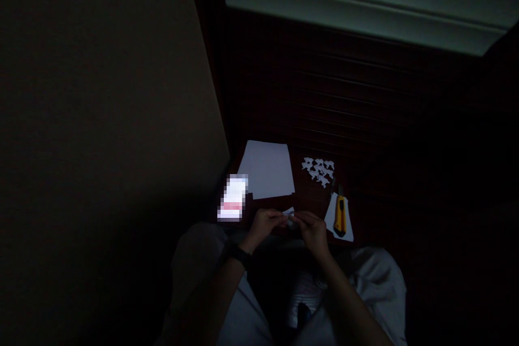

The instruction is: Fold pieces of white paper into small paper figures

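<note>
With the fingers of my left hand (pixel 265 224) and right hand (pixel 315 229) I'm pinching a small white paper piece (pixel 289 212) between them, at the near edge of the dark table (pixel 306 194). From that piece, a yellow cutter (pixel 340 217) lies on white slips (pixel 349 232) at 3 o'clock, a cluster of folded papers (pixel 319 170) at 1, white sheets (pixel 267 167) at 11, and a glowing, blurred screen (pixel 233 199) between 9 and 10.

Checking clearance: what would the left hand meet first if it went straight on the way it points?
The left hand would first meet the small folded white paper at its fingertips, then probably the right hand; dim light leaves depth unclear.
</note>
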`<state>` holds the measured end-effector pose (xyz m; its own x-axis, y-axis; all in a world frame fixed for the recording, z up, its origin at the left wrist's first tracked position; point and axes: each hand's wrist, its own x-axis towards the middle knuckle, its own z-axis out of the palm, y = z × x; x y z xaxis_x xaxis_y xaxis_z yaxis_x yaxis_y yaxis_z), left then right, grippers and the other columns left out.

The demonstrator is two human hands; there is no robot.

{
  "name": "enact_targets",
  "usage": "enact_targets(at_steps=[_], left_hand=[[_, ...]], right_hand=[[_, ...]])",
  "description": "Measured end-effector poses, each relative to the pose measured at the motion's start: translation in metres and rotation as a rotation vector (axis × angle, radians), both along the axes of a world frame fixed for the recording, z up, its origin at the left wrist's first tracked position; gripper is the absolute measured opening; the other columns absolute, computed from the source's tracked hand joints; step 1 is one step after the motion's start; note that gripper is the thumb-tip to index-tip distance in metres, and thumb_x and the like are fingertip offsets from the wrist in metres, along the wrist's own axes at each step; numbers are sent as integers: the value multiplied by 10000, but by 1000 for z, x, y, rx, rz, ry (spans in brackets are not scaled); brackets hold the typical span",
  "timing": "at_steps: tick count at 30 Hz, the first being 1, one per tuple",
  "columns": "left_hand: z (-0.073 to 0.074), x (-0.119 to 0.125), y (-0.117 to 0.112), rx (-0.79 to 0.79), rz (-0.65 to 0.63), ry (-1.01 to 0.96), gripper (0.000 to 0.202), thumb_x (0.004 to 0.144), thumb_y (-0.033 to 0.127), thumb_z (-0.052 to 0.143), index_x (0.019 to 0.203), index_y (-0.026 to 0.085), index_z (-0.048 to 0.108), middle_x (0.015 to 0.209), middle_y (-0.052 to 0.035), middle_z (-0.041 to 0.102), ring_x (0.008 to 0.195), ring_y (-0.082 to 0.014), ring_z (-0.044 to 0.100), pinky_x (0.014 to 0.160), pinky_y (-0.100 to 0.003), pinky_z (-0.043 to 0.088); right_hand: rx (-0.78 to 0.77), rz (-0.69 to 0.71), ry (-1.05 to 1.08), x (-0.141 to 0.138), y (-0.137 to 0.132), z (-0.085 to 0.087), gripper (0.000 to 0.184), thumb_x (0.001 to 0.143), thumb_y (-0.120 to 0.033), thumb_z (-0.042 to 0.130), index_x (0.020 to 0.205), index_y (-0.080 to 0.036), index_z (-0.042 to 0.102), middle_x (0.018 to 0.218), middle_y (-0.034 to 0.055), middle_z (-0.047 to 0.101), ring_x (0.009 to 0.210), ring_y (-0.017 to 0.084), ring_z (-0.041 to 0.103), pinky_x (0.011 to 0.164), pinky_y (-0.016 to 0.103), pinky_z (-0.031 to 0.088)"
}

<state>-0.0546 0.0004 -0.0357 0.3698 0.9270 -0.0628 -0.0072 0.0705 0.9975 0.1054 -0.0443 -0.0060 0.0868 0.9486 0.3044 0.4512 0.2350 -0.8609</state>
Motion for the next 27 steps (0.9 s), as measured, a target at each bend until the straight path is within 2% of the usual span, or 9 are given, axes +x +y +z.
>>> enact_targets(at_steps=[5,13,27], left_hand=[[-4,0,0,-51,3,-55,263,678,356,615,726,105,673,681,-57,661,628,-170,614,616,-266,490],[-3,2,-1,-71,37,-95,206,662,301,631,708,104,668,665,-48,664,613,-163,617,623,-270,499],[-2,1,-1,-53,35,-33,233,682,337,606,711,114,663,653,-48,667,602,-160,618,595,-249,485]], right_hand=[[-32,31,-10,0,3,5,153,779,-283,534,830,-226,667,836,33,644,789,177,589,721,290,454],[-6,-20,-36,-6,9,6,123,726,-272,596,817,-218,657,826,30,633,773,166,579,712,270,435],[-103,-2,3,-1,20,4,171,689,-362,614,728,-204,667,755,35,647,710,172,594,660,270,442]])
